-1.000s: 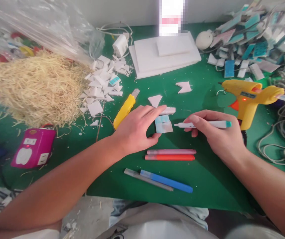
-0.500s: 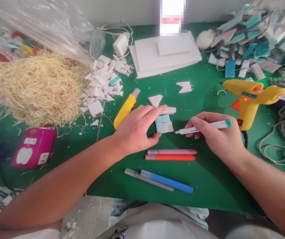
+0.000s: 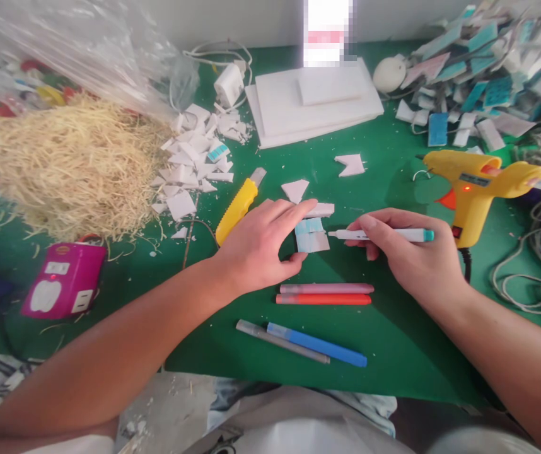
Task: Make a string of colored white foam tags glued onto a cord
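A small foam block [image 3: 312,235], partly coloured light blue in bands, lies on the green tabletop. My left hand [image 3: 263,243] rests on the table and steadies it, thumb at its lower left corner and forefinger reaching past its top. In my right hand [image 3: 405,243] is a white marker [image 3: 384,235] with a teal end, gripped like a pen. Its tip points left, just off the block's right edge. White foam scraps [image 3: 320,210] lie just above the block, one partly under my left fingers. Close to the left hand is a yellow utility knife [image 3: 237,211], blade out.
Pink and red markers [image 3: 323,299] lie below the block, blue and grey ones [image 3: 318,345] nearer the front edge. A yellow glue gun [image 3: 476,183] with a lit red light stands at right. Wood shavings [image 3: 72,164], foam offcuts [image 3: 195,154] and a magenta power adapter [image 3: 65,280] occupy the left.
My right hand has moved the marker slightly up and left, its tip now closer to the block's right edge. The marker lies more level. My left hand stays put.
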Demonstrator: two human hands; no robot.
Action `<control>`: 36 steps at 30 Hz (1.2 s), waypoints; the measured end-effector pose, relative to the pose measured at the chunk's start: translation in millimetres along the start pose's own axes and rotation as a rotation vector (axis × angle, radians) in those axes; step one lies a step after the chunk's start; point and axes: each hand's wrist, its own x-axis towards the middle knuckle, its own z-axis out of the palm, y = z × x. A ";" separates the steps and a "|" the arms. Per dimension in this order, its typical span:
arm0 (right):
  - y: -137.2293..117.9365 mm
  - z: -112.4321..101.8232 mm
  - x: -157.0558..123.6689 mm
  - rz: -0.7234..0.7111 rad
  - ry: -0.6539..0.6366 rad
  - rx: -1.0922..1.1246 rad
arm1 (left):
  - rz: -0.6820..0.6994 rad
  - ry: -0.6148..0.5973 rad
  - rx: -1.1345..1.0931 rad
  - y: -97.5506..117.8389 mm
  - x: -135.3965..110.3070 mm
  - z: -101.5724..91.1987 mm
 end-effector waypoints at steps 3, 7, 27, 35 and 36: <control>-1.0 -0.3 -0.2 0.006 -0.029 -0.008 | 0.001 -0.005 -0.006 0.5 0.5 -0.7; -2.8 -0.4 -0.6 0.005 0.014 -0.006 | -0.006 -0.006 -0.007 0.5 0.8 -1.0; -0.7 0.7 -1.4 0.007 -0.029 -0.007 | -0.005 -0.002 -0.004 1.5 1.4 -0.7; -1.1 1.1 -1.3 -0.005 -0.018 -0.012 | -0.036 -0.033 -0.024 1.0 0.9 -1.0; -1.3 1.3 -1.4 -0.003 -0.036 -0.021 | -0.036 -0.036 -0.024 1.0 0.8 -1.1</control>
